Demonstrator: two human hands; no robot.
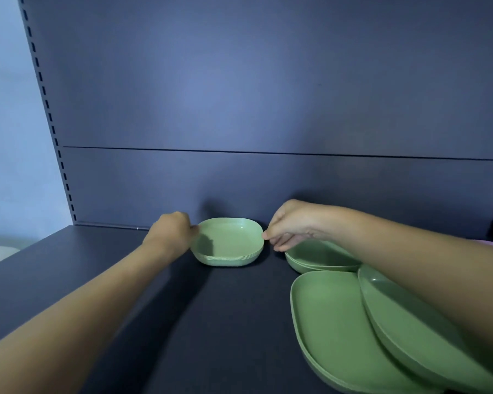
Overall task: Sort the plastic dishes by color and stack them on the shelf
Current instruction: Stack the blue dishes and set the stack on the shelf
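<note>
Two hands flank small green stack (228,243): left hand (170,230) at 9 o'clock, fingers curled on rim; right hand (289,226) at 3 o'clock, fingertips pinching rim. We judge both equally near.

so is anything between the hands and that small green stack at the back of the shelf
No. The left hand and right hand already touch opposite rims of the small green stack, which sits flat on the shelf. Other green dishes lie clear to its right.

Both hands, left hand (172,230) at nine o'clock and right hand (289,227) at three o'clock, pinch the rim of a small green dish stack (228,245) on the dark shelf (97,280), larger green plates (339,322) at five o'clock.
</note>
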